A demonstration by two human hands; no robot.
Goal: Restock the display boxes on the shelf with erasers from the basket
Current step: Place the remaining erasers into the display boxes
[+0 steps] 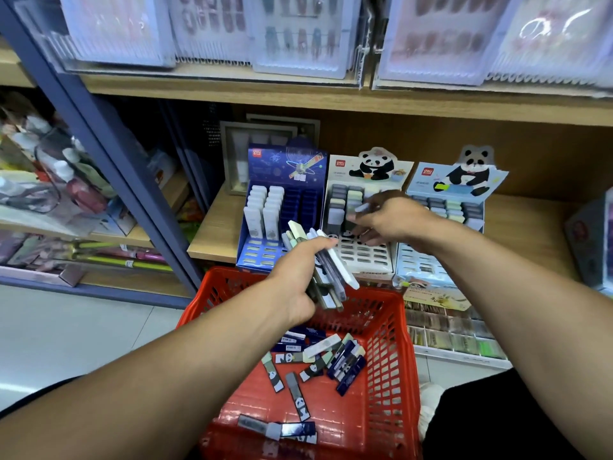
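Note:
Three display boxes stand on the wooden shelf: a dark blue one (pixel 282 180), a white panda one (pixel 341 194) and a light blue panda one (pixel 431 260). My left hand (pixel 298 280) grips a bundle of several long erasers (pixel 326 270) above the red basket (pixel 391 343). My right hand (pixel 388 217) hovers over the white panda box and pinches a single eraser (pixel 362 208) near its upper slots. Several loose erasers (pixel 318 360) lie on the basket's floor.
A blue upright post (pixel 109 151) divides the shelving on the left. The upper shelf carries packs of press-on nails (pixel 298 34). A low tray of small packets (pixel 454 333) sits right of the basket, and a grey frame (pixel 232 154) stands behind the blue box.

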